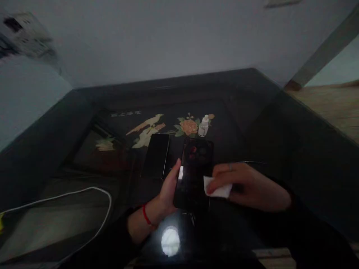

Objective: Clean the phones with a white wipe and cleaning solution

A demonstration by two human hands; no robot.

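Smartphone (pixel 193 183) is held over the tabletop (pixel 244 97), one long edge clasped by the left hand (pixel 168 191); white wipe (pixel 224 191) is pinched by the right hand (pixel 246 183). Glossy, likely slippery, the phone is best gripped by its sides.

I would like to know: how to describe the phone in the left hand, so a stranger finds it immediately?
At the dark table, find the left hand, with the red bracelet at its wrist. It holds the phone. Unlike the other phone, lying on its left, this one shows round camera lenses.
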